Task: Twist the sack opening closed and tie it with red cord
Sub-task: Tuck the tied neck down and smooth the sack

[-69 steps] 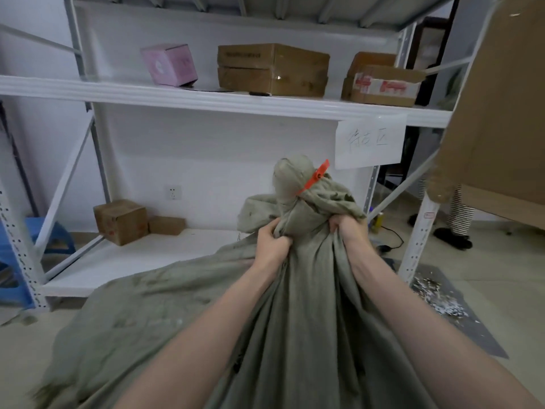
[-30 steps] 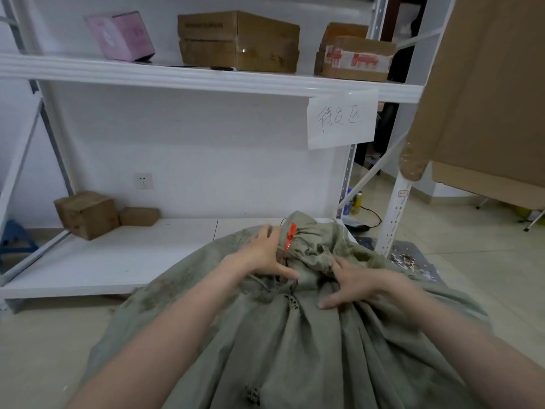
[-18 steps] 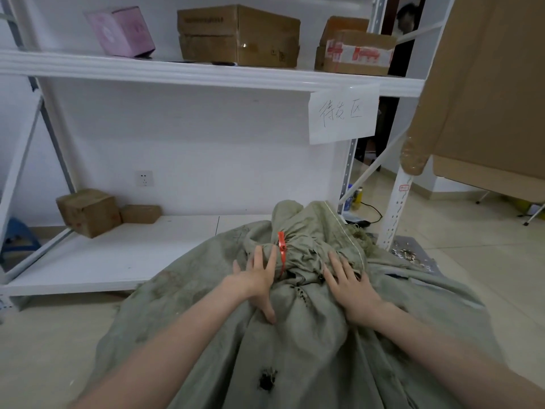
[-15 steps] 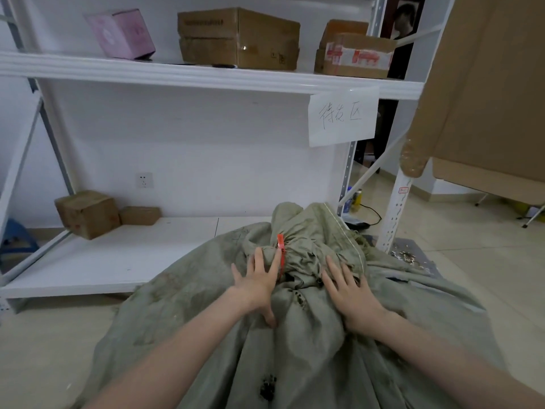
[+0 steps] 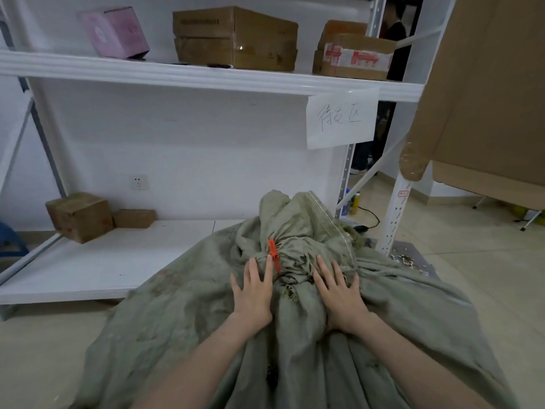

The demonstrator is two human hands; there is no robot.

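Head view: the green sack (image 5: pixel 182 314) is seen lying on the floor before a white shelf (image 5: pixel 88 261), its neck bunched and bound by a red cord (image 5: pixel 273 254). Both hands, left (image 5: pixel 253 293) and right (image 5: pixel 339 296), are laid flat with fingers spread, gripping nothing, just below the tie.

A white paper sign (image 5: pixel 342 118) hung from the front edge of the upper shelf (image 5: pixel 206 76), near its right end, and bore three handwritten characters that read 待发区. The cardboard box (image 5: pixel 234 38) at the middle of that shelf carried a line of small print along its top edge, too fine to read. The box (image 5: pixel 354 54) at the right end wore white tape with red printing, likewise illegible, as was a small red-edged label (image 5: pixel 403 193) on the right upright.
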